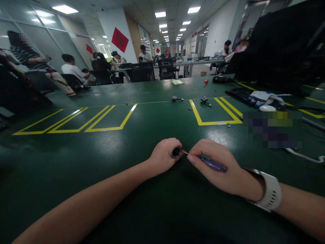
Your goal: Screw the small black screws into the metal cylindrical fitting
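Observation:
My left hand (165,154) is closed around a small dark cylindrical part (176,152), whose round open end faces up toward the camera. In my right hand (218,162) is a screwdriver (212,163) with a translucent purple handle, its thin shaft pinched between thumb and forefinger. The shaft points left, with its tip at the right side of the cylindrical part; whether they touch is hard to tell. Both hands are just above the green table (142,203). A pale watch band (273,193) circles my right wrist.
Two metal parts with shafts (177,98) (206,101) lie beyond my hands, near yellow tape outlines (220,122). Small pieces (229,125) are nearby. A red screwdriver (206,81), a black tool (222,79), gloves (265,98) and cables (304,157) lie farther out. Several people sit behind.

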`<state>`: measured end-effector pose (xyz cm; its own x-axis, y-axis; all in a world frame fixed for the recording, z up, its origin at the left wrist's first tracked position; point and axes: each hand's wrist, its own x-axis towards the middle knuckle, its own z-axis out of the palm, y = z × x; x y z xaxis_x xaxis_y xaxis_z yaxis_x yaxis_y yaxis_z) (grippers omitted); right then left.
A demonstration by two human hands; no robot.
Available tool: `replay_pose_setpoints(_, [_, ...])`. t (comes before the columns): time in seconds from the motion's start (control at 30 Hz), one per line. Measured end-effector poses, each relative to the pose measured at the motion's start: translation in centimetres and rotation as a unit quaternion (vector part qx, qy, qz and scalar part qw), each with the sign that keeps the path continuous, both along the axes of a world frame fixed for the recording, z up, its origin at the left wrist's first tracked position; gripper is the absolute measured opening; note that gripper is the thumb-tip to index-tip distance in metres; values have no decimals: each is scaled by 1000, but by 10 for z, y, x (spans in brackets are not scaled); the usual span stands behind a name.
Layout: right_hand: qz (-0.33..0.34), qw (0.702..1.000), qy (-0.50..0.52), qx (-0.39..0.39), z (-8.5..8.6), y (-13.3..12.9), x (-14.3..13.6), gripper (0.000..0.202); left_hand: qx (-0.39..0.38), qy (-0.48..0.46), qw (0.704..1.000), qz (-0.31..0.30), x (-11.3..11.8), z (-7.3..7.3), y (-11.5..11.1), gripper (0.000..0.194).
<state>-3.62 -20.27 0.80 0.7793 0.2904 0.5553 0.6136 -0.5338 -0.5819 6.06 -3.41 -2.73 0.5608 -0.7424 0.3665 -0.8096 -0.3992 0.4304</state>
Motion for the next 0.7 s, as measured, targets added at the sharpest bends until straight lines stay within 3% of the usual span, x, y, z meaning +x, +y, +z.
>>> replay_pose_setpoints(0.47, [-14, 998, 36, -41, 6, 5, -4, 11, 3, 1, 1000, -6, -4, 3, 3, 14])
replay_pose_setpoints(0.57, [-6, 996, 94, 6, 6, 4, -1, 14, -2, 6, 1000, -13, -4, 4, 4, 14])
replay_pose_setpoints(0.7, [-6, 967, 213, 141, 1, -1, 8, 18, -34, 23, 999, 0, -3, 5, 3, 13])
